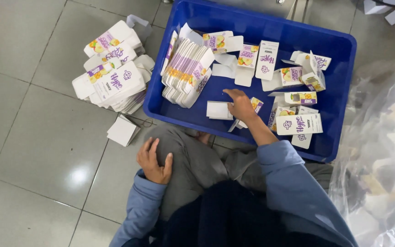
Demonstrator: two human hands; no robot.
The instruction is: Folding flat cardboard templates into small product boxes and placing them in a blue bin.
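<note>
- The right hand [241,105] reached into the blue plastic crate [344,45] at the upper centre of the frame, fingers loosely spread and laid on a flat carton [256,104] on the crate floor; whether it pinched the carton could not be told.
- A small white flattened carton [219,110] lay just left of that hand.
- The left hand [154,161] rested on the grey-trousered knee [193,160] at lower centre, fingers curled together over it.
- A stack of flat cartons [186,71] leaned in the crate's left part.
- Folded boxes [298,98] sat at its right.
- A pile of flat cartons [113,75] lay on the tiled floor [33,137], upper left.
- A clear plastic bag [385,151] filled the right edge.
</note>
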